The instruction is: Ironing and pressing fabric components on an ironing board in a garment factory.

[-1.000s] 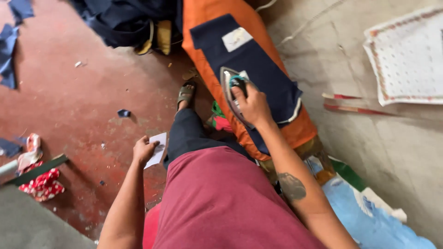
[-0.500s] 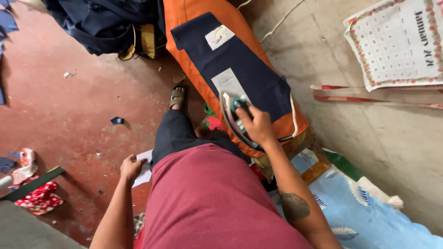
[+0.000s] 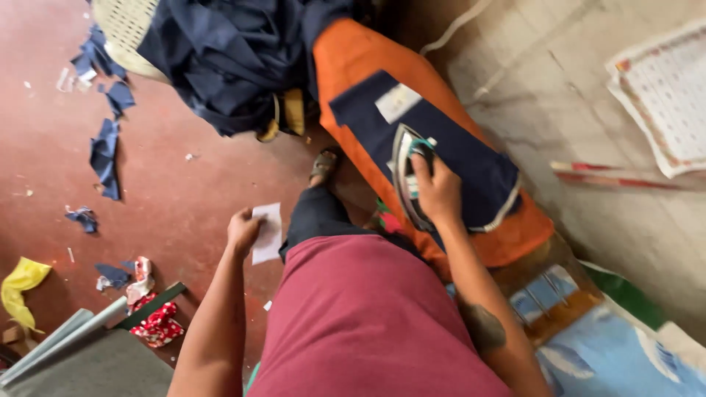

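My right hand [image 3: 439, 192] grips the green handle of a clothes iron [image 3: 407, 173], which rests on a dark navy fabric piece [image 3: 463, 158] spread over an orange-covered ironing board [image 3: 360, 59]. A small white patch [image 3: 398, 102] lies on the navy fabric just beyond the iron. My left hand [image 3: 243, 231] hangs beside my thigh and holds a small white rectangular piece [image 3: 268, 233] over the red floor. My maroon shirt fills the lower middle of the view.
A heap of navy cloth [image 3: 235, 59] and a woven basket [image 3: 129, 29] sit at the top left. Fabric scraps [image 3: 105, 158] litter the red floor [image 3: 169, 198]. A calendar sheet [image 3: 662, 95] hangs on the wall at right. Blue patterned cloth [image 3: 610, 360] lies at lower right.
My right hand has slid the iron along the navy fabric toward the white patch. My left hand has stayed by my thigh with the white piece.
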